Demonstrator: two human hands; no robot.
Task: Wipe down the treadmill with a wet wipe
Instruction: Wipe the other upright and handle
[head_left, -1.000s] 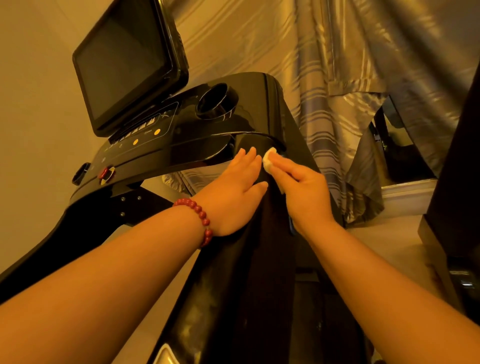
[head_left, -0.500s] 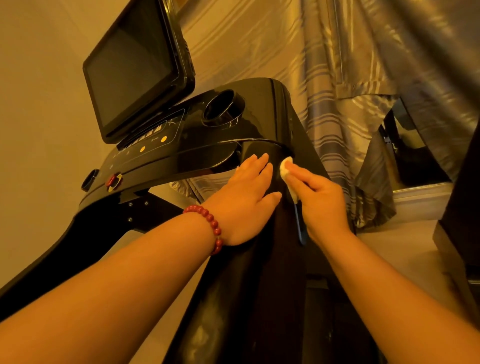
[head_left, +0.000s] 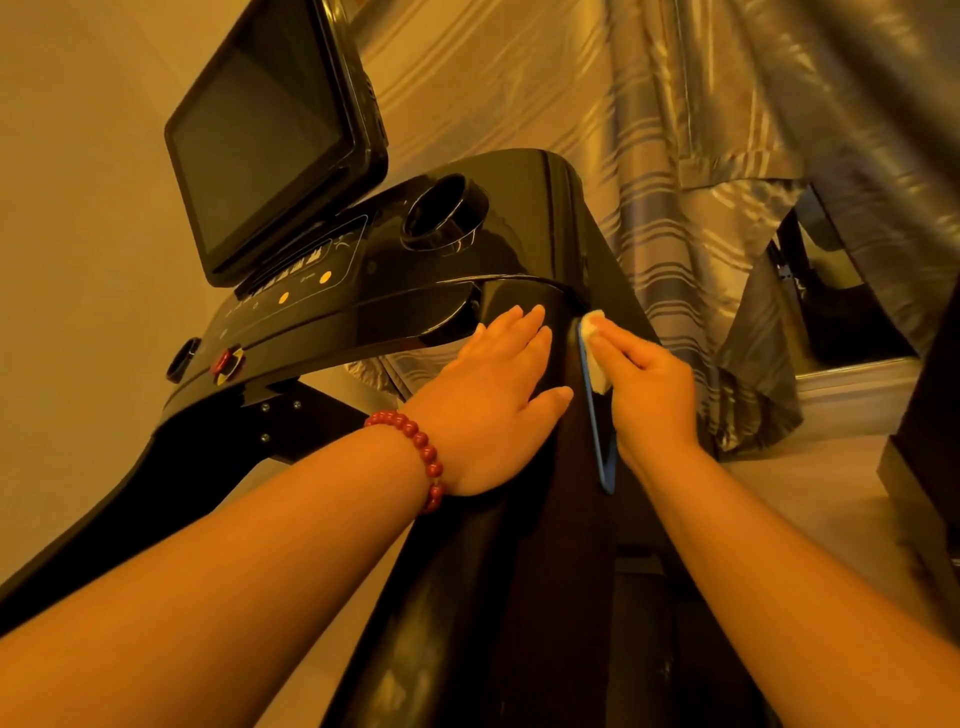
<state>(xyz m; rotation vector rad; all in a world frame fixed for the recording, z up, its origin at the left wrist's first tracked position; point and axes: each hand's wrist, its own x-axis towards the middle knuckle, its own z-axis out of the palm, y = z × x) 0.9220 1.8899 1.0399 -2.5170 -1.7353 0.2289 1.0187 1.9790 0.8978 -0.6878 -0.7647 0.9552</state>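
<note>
A: Now, position check: where is the small white folded wet wipe (head_left: 596, 358)?
B: Pinched in the fingers of the right hand (head_left: 652, 400), pressed against the right upright of the glossy black plastic treadmill (head_left: 519, 597), at three o'clock from the left hand (head_left: 493, 400).
A: Left hand grip?
B: None. Fingers straight, palm resting flat on the upright.
A: Progress?
B: Judged partial. Wipe sits beside the thin blue trim strip (head_left: 598, 441), just under the console (head_left: 395, 317). Dark tilted screen (head_left: 265, 140) at eleven o'clock and round cup holder (head_left: 441, 218) at twelve show no sign either way; lower upright likely remains.
</note>
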